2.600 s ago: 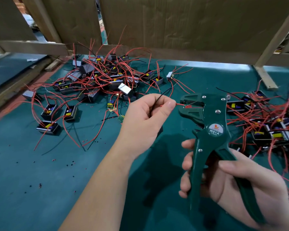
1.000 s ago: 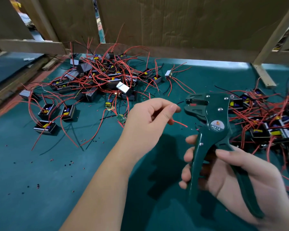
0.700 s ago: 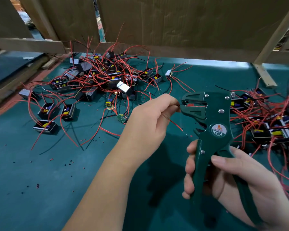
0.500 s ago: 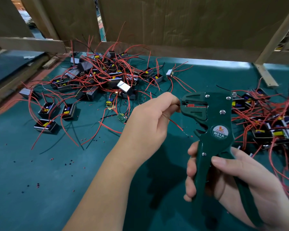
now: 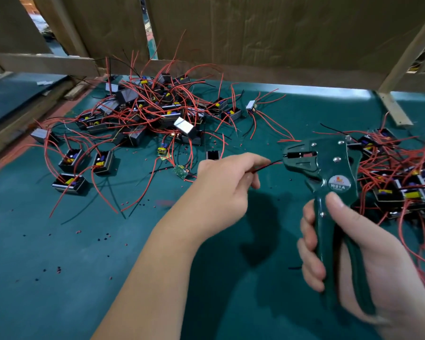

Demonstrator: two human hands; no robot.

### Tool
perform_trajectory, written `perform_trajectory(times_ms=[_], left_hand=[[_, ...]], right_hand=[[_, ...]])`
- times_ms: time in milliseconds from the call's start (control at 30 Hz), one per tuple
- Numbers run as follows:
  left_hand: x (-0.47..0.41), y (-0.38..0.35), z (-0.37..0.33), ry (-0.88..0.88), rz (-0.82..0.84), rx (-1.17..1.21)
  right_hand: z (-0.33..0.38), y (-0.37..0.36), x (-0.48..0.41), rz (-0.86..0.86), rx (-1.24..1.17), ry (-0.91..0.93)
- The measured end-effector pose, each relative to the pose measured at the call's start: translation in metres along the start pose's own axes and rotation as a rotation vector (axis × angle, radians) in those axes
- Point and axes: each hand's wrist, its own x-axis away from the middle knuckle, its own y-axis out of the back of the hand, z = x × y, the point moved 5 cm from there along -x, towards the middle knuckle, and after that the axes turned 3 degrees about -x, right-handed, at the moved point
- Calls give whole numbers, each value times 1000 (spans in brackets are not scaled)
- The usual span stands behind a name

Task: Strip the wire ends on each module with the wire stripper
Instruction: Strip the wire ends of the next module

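Teal matting (image 5: 47,241) covers the bench, with cardboard (image 5: 280,33) walling the twelve o'clock side. At eleven o'clock lies a tangled heap of modules (image 5: 152,111) with red leads. Near centre the left hand (image 5: 223,190) pinches a thin wire (image 5: 268,165) that runs toward three o'clock into the mouth of the wire stripper (image 5: 329,182). The module it comes from cannot be seen. At four o'clock the right hand (image 5: 353,253) grasps the green handles. A second heap (image 5: 402,175) at three o'clock is cut off by the edge.

Wire stripper (image 5: 329,177) right of module heap (image 5: 152,114)
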Motion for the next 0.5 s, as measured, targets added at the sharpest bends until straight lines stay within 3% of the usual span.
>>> perform_trajectory(times_ms=[133, 267, 333, 433, 500], left_hand=[[-3, 1, 1, 109, -140, 129], [-2, 10, 15, 392, -327, 655], [-2, 9, 13, 432, -310, 900], [-3, 1, 5, 472, -261, 1081], [-4, -4, 1, 514, -239, 1170]], right_hand=[[8, 7, -9, -45, -47, 113], [2, 5, -7, 0, 21, 117], [-4, 1, -4, 69, 109, 71], [-11, -10, 0, 247, 259, -17], [-13, -9, -1, 276, 305, -19]])
